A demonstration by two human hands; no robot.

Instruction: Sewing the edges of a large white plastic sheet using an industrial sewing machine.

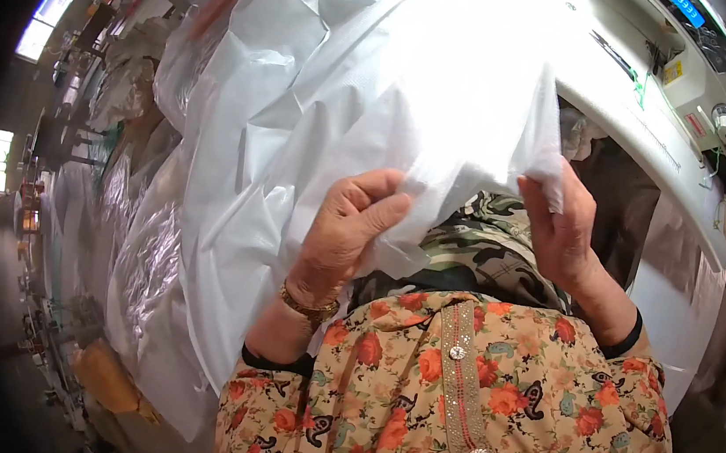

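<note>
A large sheet of thin white fabric (329,126) spreads over the table and hangs down toward my lap, wrinkled on the left and washed out by bright light in the middle. My left hand (350,225) pinches its near edge between thumb and fingers. A short way to the right, my right hand (563,221) grips another part of that edge, with a fold of fabric rising from its fingers. Between the two hands the edge sags loosely, just above the camouflage cloth on my lap (485,244).
At the upper right stands a white sewing machine (696,85) with a lit display and a dial. Dark snips (615,57) and green thread lie on the white tabletop (606,102). Clear plastic-wrapped material (147,257) is heaped on the left, above a brown bundle (110,377).
</note>
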